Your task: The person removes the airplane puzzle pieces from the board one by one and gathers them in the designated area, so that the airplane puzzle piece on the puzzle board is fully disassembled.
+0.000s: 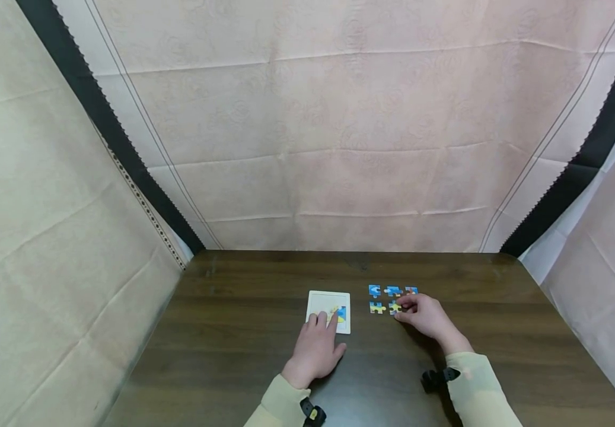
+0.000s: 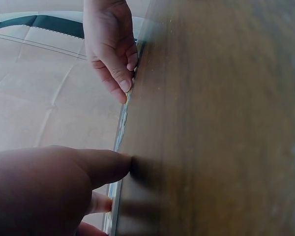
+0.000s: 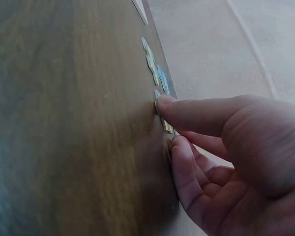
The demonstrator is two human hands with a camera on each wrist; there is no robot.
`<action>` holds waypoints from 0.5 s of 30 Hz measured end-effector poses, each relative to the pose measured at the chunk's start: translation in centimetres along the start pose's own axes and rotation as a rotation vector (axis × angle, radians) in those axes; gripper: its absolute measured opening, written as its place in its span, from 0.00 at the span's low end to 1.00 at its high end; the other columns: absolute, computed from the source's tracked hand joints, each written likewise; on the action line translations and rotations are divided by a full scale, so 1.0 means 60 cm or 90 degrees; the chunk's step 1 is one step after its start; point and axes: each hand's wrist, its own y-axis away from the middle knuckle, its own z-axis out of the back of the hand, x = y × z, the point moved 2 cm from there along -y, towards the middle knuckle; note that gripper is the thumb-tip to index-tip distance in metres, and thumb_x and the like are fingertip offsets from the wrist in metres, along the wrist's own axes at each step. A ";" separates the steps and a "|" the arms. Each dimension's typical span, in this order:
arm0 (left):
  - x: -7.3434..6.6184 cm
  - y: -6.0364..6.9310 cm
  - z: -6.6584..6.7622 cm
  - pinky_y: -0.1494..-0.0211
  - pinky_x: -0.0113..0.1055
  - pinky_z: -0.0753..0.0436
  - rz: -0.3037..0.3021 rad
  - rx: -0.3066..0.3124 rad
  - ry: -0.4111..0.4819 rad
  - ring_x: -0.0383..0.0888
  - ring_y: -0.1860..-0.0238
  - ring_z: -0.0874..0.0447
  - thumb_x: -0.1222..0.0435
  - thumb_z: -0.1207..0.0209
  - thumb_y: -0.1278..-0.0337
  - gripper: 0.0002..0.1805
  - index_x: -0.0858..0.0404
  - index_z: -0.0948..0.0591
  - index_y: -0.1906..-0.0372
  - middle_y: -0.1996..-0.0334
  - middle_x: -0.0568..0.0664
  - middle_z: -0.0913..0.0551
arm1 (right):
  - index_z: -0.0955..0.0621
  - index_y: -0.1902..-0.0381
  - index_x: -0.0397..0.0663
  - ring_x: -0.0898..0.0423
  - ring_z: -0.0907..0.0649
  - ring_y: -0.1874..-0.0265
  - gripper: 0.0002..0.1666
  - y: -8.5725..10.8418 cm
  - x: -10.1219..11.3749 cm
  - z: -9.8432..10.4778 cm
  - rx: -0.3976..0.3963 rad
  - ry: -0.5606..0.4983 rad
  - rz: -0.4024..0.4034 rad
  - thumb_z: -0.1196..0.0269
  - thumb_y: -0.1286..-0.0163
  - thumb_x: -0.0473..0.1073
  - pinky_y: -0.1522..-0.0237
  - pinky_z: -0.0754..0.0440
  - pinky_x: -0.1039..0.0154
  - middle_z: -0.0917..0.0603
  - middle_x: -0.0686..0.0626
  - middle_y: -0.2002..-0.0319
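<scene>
A white puzzle board (image 1: 328, 296) lies on the table, with blue and yellow picture pieces (image 1: 341, 312) in its right part. The fingertips of my left hand (image 1: 314, 351) rest on the board, fingers extended, and cover part of it. To the right, my right hand (image 1: 431, 323) pinches a yellow and blue jigsaw piece (image 1: 394, 308) between thumb and fingers. The right wrist view shows that piece (image 3: 165, 126) edge-on at the fingertips. Beside it lie a yellow piece (image 1: 376, 308) and, behind, blue pieces (image 1: 374, 290). A blue piece with some red (image 1: 411, 290) is close to the right fingers.
The brown wooden table (image 1: 243, 332) extends around the board and pieces. Pale cloth (image 1: 366, 130) hangs behind the table's far edge, and more cloth (image 1: 61, 237) hangs at the left. Each forearm carries a small black wrist camera (image 1: 435, 379).
</scene>
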 end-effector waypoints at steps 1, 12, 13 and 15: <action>0.000 0.000 0.000 0.47 0.43 0.24 0.000 0.000 0.001 0.51 0.48 0.32 0.43 0.36 0.28 0.39 0.62 0.26 0.22 0.46 0.54 0.26 | 0.12 0.46 0.39 0.51 0.16 0.57 0.19 0.000 0.000 0.001 0.000 0.000 0.001 0.24 0.31 0.42 0.52 0.16 0.48 0.13 0.46 0.53; 0.001 -0.001 -0.002 0.47 0.43 0.23 -0.004 -0.013 0.003 0.51 0.49 0.32 0.42 0.36 0.29 0.39 0.62 0.25 0.24 0.46 0.54 0.26 | 0.12 0.47 0.41 0.51 0.16 0.57 0.19 -0.003 -0.008 -0.002 -0.003 0.007 0.003 0.24 0.32 0.43 0.51 0.16 0.47 0.13 0.47 0.54; 0.001 -0.001 -0.001 0.48 0.43 0.23 -0.002 -0.011 0.004 0.51 0.49 0.33 0.42 0.36 0.29 0.39 0.62 0.25 0.24 0.46 0.54 0.26 | 0.12 0.47 0.42 0.52 0.17 0.57 0.19 -0.003 -0.008 -0.001 -0.004 0.006 0.003 0.24 0.32 0.43 0.51 0.17 0.48 0.13 0.47 0.54; 0.000 0.000 0.000 0.47 0.43 0.23 -0.001 -0.009 0.005 0.51 0.49 0.32 0.42 0.36 0.29 0.39 0.62 0.25 0.24 0.46 0.54 0.26 | 0.12 0.47 0.42 0.52 0.16 0.58 0.18 -0.004 -0.009 -0.002 -0.005 0.007 0.001 0.23 0.32 0.44 0.51 0.17 0.48 0.13 0.47 0.54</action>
